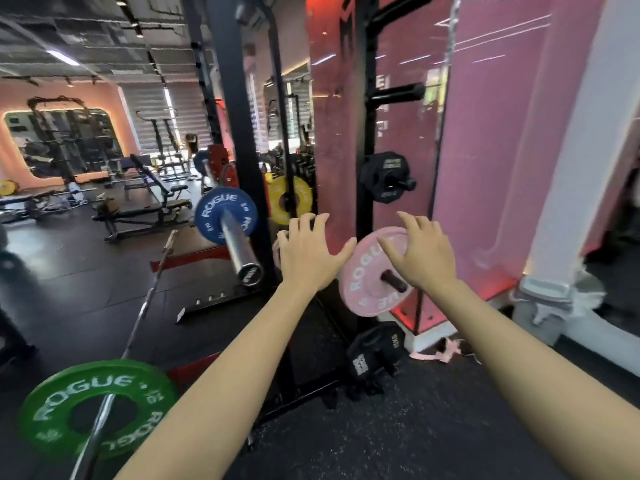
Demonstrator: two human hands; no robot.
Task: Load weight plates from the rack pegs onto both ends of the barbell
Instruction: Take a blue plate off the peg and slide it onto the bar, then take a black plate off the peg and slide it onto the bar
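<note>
Rack pegs: pink plate (367, 271) hangs on a low peg (394, 280); black plate (384, 176) above it.
Barbell (239, 244): blue plate (225, 214) loaded.
Left hand (306, 252): fingers spread, empty, beside the pink plate.
Right hand (424, 252): released, fingers over the plate's upper edge.

two bare forearms, no sleeves, left hand (308, 258) and right hand (424, 254) ungloved, ringless.

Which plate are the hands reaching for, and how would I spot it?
Find the black upright post with pegs against the pink wall. Low on it, a pink plate with white ROGUE lettering hangs on a peg, between two black plates: one above, one below. It is the only pink plate there, and the right hand hovers in front of its upper edge.
</note>
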